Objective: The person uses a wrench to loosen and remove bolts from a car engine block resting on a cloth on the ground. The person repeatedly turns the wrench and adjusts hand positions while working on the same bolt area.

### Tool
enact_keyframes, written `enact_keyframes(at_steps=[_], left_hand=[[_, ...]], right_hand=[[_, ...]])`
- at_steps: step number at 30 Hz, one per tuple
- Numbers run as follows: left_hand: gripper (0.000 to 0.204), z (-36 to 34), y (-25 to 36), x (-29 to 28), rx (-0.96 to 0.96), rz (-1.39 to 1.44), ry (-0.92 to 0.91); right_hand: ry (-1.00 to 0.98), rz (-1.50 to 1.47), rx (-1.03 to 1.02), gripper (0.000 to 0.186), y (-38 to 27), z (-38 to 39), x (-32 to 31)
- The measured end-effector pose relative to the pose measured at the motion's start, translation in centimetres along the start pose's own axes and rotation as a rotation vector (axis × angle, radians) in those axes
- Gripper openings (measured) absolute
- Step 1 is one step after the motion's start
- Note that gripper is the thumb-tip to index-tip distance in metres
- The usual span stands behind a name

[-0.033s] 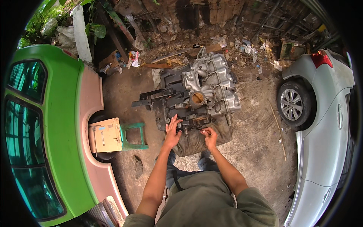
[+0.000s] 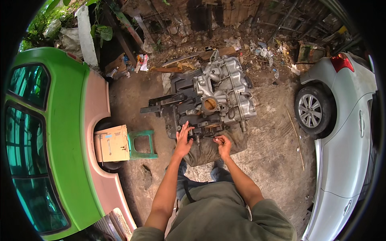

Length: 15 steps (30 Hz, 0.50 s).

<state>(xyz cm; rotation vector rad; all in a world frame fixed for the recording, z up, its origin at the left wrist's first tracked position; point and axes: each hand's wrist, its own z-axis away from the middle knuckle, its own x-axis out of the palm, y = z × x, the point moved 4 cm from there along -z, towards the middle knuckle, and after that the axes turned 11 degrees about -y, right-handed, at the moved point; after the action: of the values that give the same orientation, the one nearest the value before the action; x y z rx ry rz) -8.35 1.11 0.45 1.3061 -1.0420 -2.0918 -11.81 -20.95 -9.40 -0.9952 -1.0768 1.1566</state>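
A large engine (image 2: 185,110) lies in front of me, with a dark block at left and silvery castings at right. Its round brownish throat (image 2: 210,105) faces up. My left hand (image 2: 183,141) rests on the near edge of the block, fingers stretched and apart, beside a short shaft (image 2: 198,140) that points toward me. To the right of that shaft, my right hand (image 2: 222,145) is closed in a pinch on a thin dark tool (image 2: 210,137) that reaches to the engine's near side. The tool's exact kind is too small to make out.
A dark dirty cloth (image 2: 209,154) spreads under the engine's near side. At left stand a green stool (image 2: 154,144) and a cardboard box (image 2: 116,150) bearing a wrench (image 2: 109,147). A green car (image 2: 72,132) flanks me left, a silver car (image 2: 345,152) right. Litter (image 2: 265,52) lies behind.
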Motion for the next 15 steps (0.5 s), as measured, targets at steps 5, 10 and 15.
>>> enact_keyframes(at_steps=[5, 10, 15], left_hand=[[0.06, -0.3, 0.1, -0.2, -0.027, -0.013, -0.023], [0.06, -0.9, 0.2, -0.5, -0.023, -0.015, -0.024], [0.061, -0.9, 0.3, -0.5, -0.047, -0.019, -0.034]], right_hand=[[0.024, -0.014, 0.009, 0.005, 1.2, 0.2, -0.4], [0.034, -0.084, 0.023, 0.007, 1.5, -0.4, -0.7], [0.052, -0.172, 0.054, 0.007, 1.7, -0.2, -0.7]])
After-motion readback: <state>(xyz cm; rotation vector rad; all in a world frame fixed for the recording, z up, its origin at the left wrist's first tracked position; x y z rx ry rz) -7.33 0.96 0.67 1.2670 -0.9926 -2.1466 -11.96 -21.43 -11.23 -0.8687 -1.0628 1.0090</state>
